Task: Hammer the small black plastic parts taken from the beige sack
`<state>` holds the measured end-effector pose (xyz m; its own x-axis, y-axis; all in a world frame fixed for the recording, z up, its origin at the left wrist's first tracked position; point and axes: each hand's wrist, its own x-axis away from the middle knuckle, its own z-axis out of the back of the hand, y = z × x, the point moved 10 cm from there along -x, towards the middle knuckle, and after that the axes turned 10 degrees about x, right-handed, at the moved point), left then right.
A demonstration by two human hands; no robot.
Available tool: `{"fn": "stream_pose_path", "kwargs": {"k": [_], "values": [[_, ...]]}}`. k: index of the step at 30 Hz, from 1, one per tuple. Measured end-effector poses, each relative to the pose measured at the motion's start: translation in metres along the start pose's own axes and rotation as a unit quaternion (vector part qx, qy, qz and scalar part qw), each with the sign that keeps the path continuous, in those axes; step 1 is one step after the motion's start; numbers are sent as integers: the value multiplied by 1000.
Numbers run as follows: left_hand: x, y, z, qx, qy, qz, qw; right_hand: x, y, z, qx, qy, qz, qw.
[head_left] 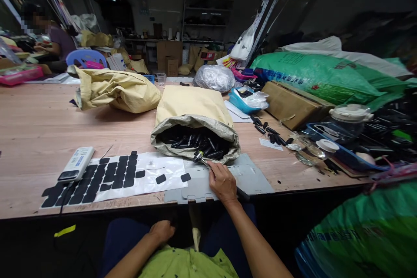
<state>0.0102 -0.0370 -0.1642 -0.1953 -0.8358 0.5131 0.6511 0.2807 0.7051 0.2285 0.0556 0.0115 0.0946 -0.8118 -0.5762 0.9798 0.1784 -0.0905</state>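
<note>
My right hand (223, 182) is wrapped round a small hammer (202, 159). Its metal head with a yellowish face lies at the mouth of a tan woven sack (195, 102), and the black handle end sticks out behind the hand. The sack lies on its side, its opening towards me, with many slim black pieces (195, 139) inside. Low over my lap, my left hand (163, 230) is closed with fingers curled under; anything in it is hidden. Left of the sack, a white backing sheet (146, 164) carries rows of black rounded-square stickers (121, 171).
A white digital device (77, 164) sits on the left. Behind it lies another tan sack (119, 91). On the right are loose black pieces (270, 132), a cardboard box (293, 103), a clear jar (348, 119) and green sacks (316, 74). A person (55, 43) sits far left.
</note>
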Motion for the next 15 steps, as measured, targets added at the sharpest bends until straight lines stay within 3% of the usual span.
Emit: {"fn": "stream_pose_path", "kwargs": {"k": [2,4,7,9,12,13,15], "values": [[14,36,-4,-41,-52,-70,995,2,0,3,-18,15,6,1000],[34,93,0,-57,-103,-195,974,3,-2,5,-40,19,23,999],[42,172,41,20,-87,-321,943,5,-6,5,-59,5,43,997],[21,203,91,65,28,-334,940,5,-7,5,-61,-1,43,997],[-25,219,160,41,233,-283,930,4,-7,5,-57,-2,38,998],[-41,219,174,10,278,-248,928,4,-7,5,-56,-2,37,998],[-72,216,187,-53,310,-176,933,3,-7,5,-56,-3,34,998]]}}
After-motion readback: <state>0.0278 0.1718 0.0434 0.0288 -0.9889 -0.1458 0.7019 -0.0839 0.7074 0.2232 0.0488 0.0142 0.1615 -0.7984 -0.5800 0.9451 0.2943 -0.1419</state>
